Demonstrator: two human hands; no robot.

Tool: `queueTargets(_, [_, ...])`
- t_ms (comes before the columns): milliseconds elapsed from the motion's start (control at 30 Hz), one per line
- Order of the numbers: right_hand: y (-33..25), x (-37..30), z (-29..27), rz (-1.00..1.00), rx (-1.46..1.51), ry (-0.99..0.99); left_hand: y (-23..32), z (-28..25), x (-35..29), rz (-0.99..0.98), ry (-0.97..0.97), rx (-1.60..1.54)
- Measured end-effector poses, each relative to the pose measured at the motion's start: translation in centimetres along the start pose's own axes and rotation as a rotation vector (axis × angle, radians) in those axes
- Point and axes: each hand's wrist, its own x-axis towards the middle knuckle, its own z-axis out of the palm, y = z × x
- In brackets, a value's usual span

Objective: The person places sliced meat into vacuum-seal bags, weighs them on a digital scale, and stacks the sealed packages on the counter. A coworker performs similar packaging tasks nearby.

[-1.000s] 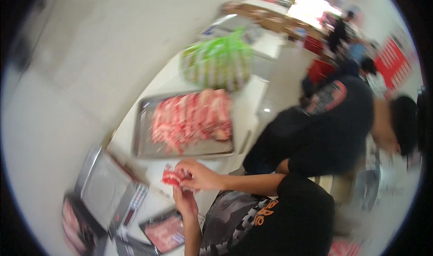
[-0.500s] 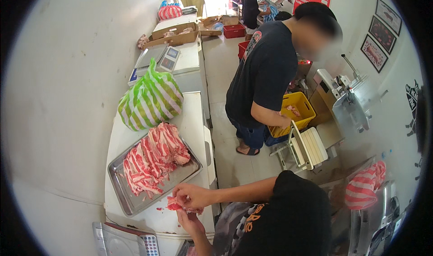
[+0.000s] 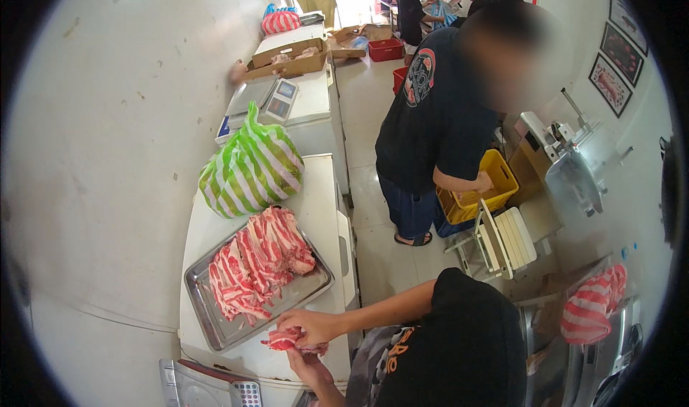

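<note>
Both my hands hold a piece of raw meat (image 3: 285, 339), red with pale fat, over the white counter just beyond the tray's near corner. My right hand (image 3: 314, 326) grips it from above, fingers bent round it. Below, my left hand (image 3: 310, 368) supports it with thumb and fingers closed on its underside; part of that grip is hidden. Beside them lies a shallow metal tray (image 3: 228, 333) bearing a pile of raw, fat-streaked meat strips (image 3: 262, 260).
A green-and-white striped plastic bag (image 3: 252, 166) stands behind the tray, with a weighing scale (image 3: 280, 105) farther back. To the right, a co-worker (image 3: 438, 120) leans over a yellow crate (image 3: 502, 164). A cream folding stool (image 3: 511, 242) and a meat slicer (image 3: 574, 159) are nearby.
The whole view has shifted slightly, so the scene sits farther right. My hands stay on the meat, turning it a little. The co-worker's hand has moved from the stool into the yellow crate.
</note>
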Motion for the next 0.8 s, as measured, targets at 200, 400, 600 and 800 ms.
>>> queueTargets(200, [3.0, 0.1, -1.7, -0.010, 0.019, -0.006, -2.4, -0.6, 1.7, -0.094, -0.033, -0.004])
queueTargets(400, [3.6, 1.1, -4.3, -0.145, -0.029, -0.098, -1.3, 4.0, 3.0, 0.009, 0.016, 0.034])
queueTargets(600, [3.9, 2.9, -4.8, -0.231, -0.040, -0.017, -0.4, 6.4, 3.6, 0.056, 0.082, -0.022])
queueTargets(800, [4.9, 4.5, -7.0, -0.274, -0.033, -0.086, -1.1, 5.8, 3.5, -0.053, 0.195, -0.080])
